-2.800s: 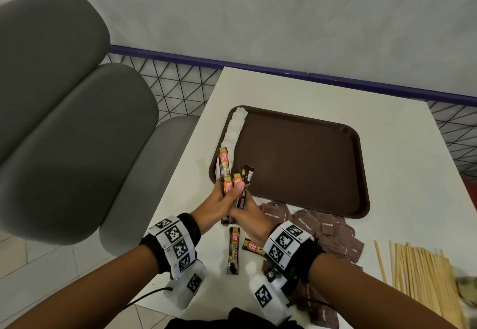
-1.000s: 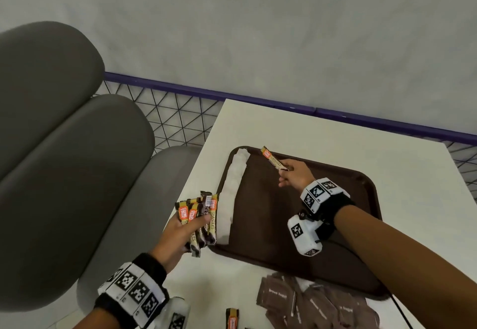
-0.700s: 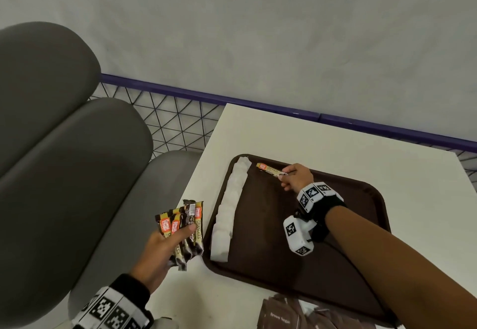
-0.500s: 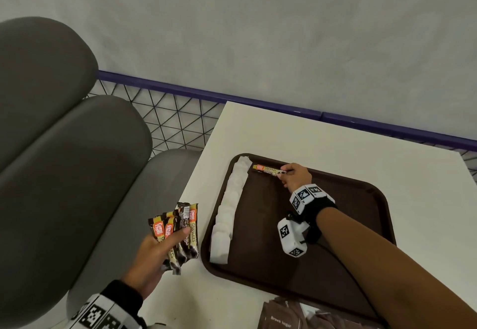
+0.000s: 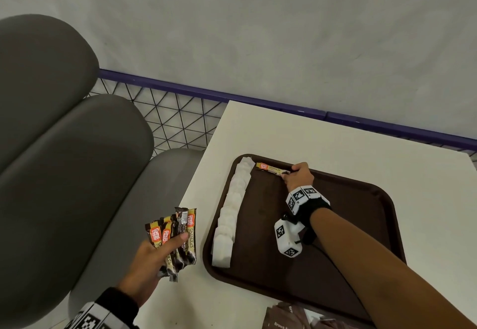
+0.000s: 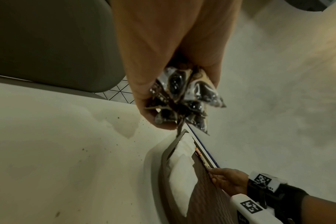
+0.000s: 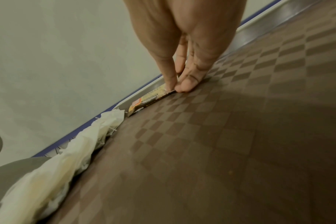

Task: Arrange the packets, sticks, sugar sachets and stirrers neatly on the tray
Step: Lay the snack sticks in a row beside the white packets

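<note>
A single slim coffee-granule stick with an orange label (image 5: 272, 169) lies flat on the dark brown plastic tray (image 5: 361, 215), tucked along the tray's far rim near its far left corner, with one end just beside the top of the row of white paper sugar sachets (image 5: 232, 210). The right hand (image 5: 298, 176) reaches over the tray and pinches the near end of that stick between thumb and fingertips (image 7: 186, 86), pressed down at the tray floor, which shows a faint checkered texture in the right wrist view. The white sachets run in an overlapping line down the tray's left side, from the far corner toward the near one. Off the tray, to its left and above the edge of the white worktop (image 5: 322, 143), the left hand (image 5: 152, 259) grips a fanned bundle of coffee sticks in black, yellow and orange wrappers (image 5: 178, 235), thumb laid across their fronts; how many there are is hard to count from here. At the near edge of the worktop, just below the tray, a heap of brown sugar packets (image 5: 291, 318) peeks into view. A grey padded chair (image 5: 72, 163) stands to the left of the worktop.
</note>
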Available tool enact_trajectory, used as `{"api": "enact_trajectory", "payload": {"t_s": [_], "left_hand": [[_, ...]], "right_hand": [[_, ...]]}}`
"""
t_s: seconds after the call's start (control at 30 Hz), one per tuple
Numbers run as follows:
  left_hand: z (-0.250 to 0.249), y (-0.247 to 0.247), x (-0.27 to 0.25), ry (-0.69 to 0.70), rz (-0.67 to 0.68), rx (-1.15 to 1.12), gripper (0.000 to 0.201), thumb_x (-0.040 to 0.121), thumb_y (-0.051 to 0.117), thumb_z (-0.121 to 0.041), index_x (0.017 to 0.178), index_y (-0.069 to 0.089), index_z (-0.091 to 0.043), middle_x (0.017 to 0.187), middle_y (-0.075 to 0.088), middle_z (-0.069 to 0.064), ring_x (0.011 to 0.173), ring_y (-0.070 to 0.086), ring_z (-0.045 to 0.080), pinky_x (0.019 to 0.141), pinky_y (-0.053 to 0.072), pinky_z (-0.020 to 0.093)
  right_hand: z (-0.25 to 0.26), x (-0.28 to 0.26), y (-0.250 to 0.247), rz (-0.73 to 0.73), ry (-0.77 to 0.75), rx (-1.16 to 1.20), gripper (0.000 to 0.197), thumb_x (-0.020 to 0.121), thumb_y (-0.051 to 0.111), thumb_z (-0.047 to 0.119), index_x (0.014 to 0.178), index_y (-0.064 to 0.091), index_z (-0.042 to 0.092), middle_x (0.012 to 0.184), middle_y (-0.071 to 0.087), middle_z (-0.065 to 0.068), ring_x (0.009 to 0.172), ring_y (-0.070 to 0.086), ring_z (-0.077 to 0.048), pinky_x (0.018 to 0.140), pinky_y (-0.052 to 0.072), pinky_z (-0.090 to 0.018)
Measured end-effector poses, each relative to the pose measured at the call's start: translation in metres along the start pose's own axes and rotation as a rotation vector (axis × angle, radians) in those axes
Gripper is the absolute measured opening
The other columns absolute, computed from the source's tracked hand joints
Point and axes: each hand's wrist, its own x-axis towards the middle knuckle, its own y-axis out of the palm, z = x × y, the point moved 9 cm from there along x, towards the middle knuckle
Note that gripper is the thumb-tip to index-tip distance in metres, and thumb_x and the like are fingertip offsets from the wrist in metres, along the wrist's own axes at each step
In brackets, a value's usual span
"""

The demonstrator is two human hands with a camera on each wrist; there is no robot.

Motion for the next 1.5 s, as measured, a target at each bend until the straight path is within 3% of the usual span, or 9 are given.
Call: {"api": "enact_trajectory", "payload": {"t_s": [0.2, 0.3, 0.43, 0.53, 0.63, 0.77, 0.93, 1.1, 1.5], "left_hand": [[-0.002, 0.005, 0.0, -0.008, 0.005, -0.001, 0.024, 0.079, 0.07, -0.011, 0.103, 0.065, -0.01, 0.085, 0.074, 0.01, 0.081, 0.07, 0.031, 0.072, 0.051, 0.037], [-0.007, 0.01, -0.002, 0.027, 0.032, -0.012, 0.035, 0.069, 0.08, -0.017, 0.101, 0.066, -0.012, 0.086, 0.074, 0.01, 0.075, 0.072, 0.026, 0.065, 0.051, 0.034], [-0.01, 0.015, -0.006, 0.047, 0.054, -0.039, 0.039, 0.071, 0.079, -0.018, 0.106, 0.065, -0.012, 0.096, 0.073, 0.012, 0.089, 0.069, 0.031, 0.072, 0.051, 0.037], [-0.013, 0.02, -0.01, 0.066, 0.08, -0.038, 0.051, 0.063, 0.08, -0.027, 0.108, 0.066, -0.009, 0.098, 0.073, 0.013, 0.093, 0.069, 0.032, 0.076, 0.052, 0.039], [-0.015, 0.023, -0.015, 0.091, 0.072, -0.035, 0.03, 0.078, 0.072, -0.014, 0.106, 0.066, -0.008, 0.097, 0.073, 0.014, 0.09, 0.07, 0.03, 0.072, 0.052, 0.036], [-0.014, 0.027, -0.02, 0.105, 0.058, -0.054, 0.033, 0.076, 0.074, -0.012, 0.106, 0.067, -0.004, 0.101, 0.071, 0.018, 0.093, 0.069, 0.033, 0.084, 0.052, 0.043], [-0.012, 0.032, -0.027, 0.106, 0.031, -0.078, 0.028, 0.081, 0.067, -0.01, 0.108, 0.065, -0.003, 0.1, 0.072, 0.017, 0.096, 0.068, 0.034, 0.086, 0.051, 0.043], [-0.013, 0.042, -0.034, 0.114, 0.045, -0.098, 0.028, 0.082, 0.067, -0.012, 0.109, 0.065, -0.004, 0.099, 0.071, 0.019, 0.093, 0.068, 0.035, 0.069, 0.054, 0.035], [-0.02, 0.051, -0.04, 0.117, 0.062, -0.105, 0.029, 0.083, 0.066, -0.011, 0.109, 0.064, 0.0, 0.095, 0.071, 0.02, 0.078, 0.071, 0.02, 0.054, 0.053, 0.024]], "right_hand": [[0.005, -0.006, -0.002, 0.01, -0.025, -0.008, 0.039, 0.075, 0.07, 0.002, 0.093, 0.038, 0.015, 0.076, 0.048, -0.001, 0.081, 0.058, -0.025, 0.083, 0.053, -0.044], [0.01, -0.014, -0.01, -0.002, -0.051, 0.009, 0.038, 0.077, 0.07, 0.004, 0.101, 0.042, 0.012, 0.092, 0.05, -0.007, 0.083, 0.054, -0.023, 0.079, 0.05, -0.036], [0.018, -0.038, -0.022, -0.003, -0.127, 0.018, 0.039, 0.082, 0.065, 0.006, 0.115, 0.045, 0.004, 0.099, 0.047, -0.006, 0.085, 0.049, -0.018, 0.073, 0.036, -0.025], [0.025, -0.064, -0.023, 0.058, -0.246, 0.033, 0.03, 0.082, 0.062, 0.004, 0.109, 0.049, 0.005, 0.099, 0.049, -0.006, 0.088, 0.051, -0.017, 0.075, 0.037, -0.022], [0.033, -0.1, -0.015, 0.187, -0.384, 0.036, 0.022, 0.082, 0.061, 0.001, 0.1, 0.052, 0.01, 0.096, 0.051, -0.005, 0.078, 0.048, -0.011, 0.071, 0.039, -0.015], [0.045, -0.155, -0.004, 0.393, -0.531, 0.036, 0.014, 0.084, 0.06, 0.003, 0.089, 0.055, 0.014, 0.093, 0.057, -0.01, 0.074, 0.051, -0.009, 0.072, 0.042, -0.017], [0.046, -0.218, 0.019, 0.751, -0.483, 0.032, 0.01, 0.085, 0.064, 0.02, 0.084, 0.054, 0.02, 0.086, 0.059, -0.002, 0.08, 0.053, -0.013, 0.077, 0.045, -0.026], [0.037, -0.254, 0.034, 0.926, -0.43, -0.032, 0.018, 0.081, 0.068, 0.03, 0.081, 0.051, 0.023, 0.077, 0.052, 0.011, 0.066, 0.044, -0.001, 0.063, 0.038, -0.016], [0.03, -0.224, 0.007, 0.75, -0.154, 0.339, 0.009, 0.084, 0.061, 0.0, 0.084, 0.056, 0.008, 0.073, 0.061, -0.006, 0.057, 0.059, -0.007, 0.056, 0.05, -0.016]]}}
